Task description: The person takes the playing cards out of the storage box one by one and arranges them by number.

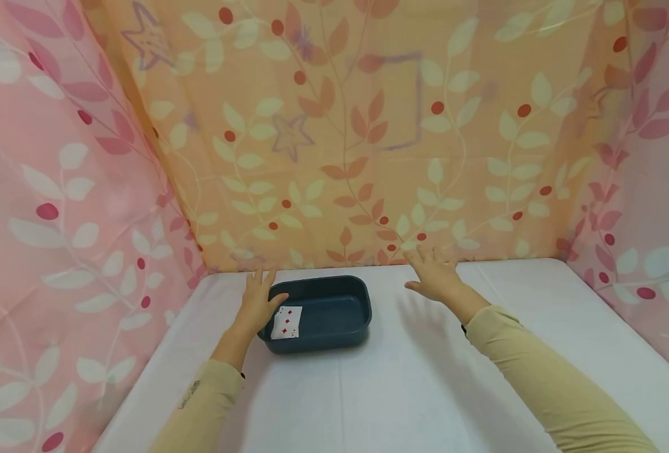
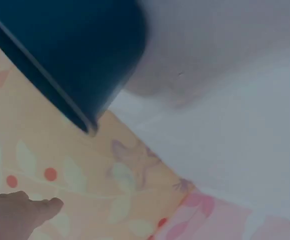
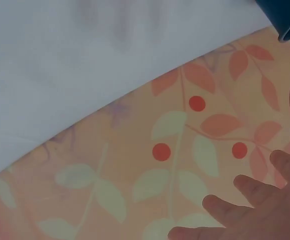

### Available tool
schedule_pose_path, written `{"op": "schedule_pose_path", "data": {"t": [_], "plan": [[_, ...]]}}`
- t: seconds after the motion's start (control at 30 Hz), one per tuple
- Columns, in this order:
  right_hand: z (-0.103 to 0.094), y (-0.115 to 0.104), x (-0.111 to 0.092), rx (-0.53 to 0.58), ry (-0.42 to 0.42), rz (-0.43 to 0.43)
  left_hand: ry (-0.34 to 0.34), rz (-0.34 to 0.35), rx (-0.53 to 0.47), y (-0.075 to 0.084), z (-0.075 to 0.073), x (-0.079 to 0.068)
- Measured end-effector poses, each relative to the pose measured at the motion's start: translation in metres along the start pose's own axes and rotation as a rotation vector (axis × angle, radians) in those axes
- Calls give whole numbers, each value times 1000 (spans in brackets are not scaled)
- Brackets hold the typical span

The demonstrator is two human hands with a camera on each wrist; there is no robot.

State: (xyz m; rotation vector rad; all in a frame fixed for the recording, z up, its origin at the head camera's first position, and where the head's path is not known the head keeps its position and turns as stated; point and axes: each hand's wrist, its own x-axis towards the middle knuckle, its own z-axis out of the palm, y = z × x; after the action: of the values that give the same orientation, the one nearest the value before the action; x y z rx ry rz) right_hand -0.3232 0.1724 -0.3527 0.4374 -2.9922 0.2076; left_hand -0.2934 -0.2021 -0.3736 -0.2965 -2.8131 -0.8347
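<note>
A dark blue rectangular tub stands on the white table. A playing card with red diamonds is inside it at the left end. My left hand is over the tub's left end, fingers spread and thumb reaching over the rim beside the card. The left wrist view shows part of this hand apart from the tub's outer wall. To the right of the tub, my right hand hovers above the table with its fingers spread and nothing in it; the right wrist view shows its fingers.
White cloth covers the table. A yellow-orange leaf-print curtain hangs along the far edge. Pink leaf-print curtains close off the left side and the right side.
</note>
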Motion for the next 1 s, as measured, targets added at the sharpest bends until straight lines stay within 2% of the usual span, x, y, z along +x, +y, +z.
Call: {"op": "schedule_pose_path", "data": {"t": [0.13, 0.33, 0.4, 0.7, 1.0], "plan": [[4, -5, 0, 26, 20, -13, -8, -82, -143, -10, 5, -5], [12, -14, 1, 94, 45, -43, 58, -236, -315, -25, 14, -12], [16, -17, 1, 105, 58, -49, 68, -266, -368, -31, 17, -13], [32, -34, 2, 161, 93, -94, 98, -339, -730, -48, 30, -14], [50, -49, 3, 323, 155, -138, 130, -391, -945, -54, 42, -7]]}}
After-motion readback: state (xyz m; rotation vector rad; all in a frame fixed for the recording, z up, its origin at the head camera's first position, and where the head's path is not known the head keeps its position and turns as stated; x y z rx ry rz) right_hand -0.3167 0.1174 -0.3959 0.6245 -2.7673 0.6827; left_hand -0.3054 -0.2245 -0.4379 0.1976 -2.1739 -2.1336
